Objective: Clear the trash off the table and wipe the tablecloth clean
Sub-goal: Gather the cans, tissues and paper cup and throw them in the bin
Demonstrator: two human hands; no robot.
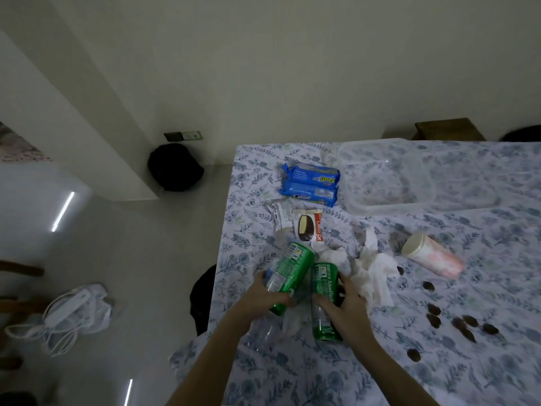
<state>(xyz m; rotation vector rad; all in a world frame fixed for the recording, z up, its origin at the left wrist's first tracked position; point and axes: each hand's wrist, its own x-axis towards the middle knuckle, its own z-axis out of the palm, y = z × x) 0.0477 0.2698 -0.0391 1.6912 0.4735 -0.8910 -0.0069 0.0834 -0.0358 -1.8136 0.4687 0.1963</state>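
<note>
Both hands grip green cans: left hand [270, 294] on one can [288, 275], right hand [339, 303] on the other [324, 300]. Tissue [373, 271] lies at three o'clock. Lift upright, lest dregs wet the worktop [322, 376].

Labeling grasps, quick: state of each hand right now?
Left hand: closed on left green can.
Right hand: closed on right green can.
</note>
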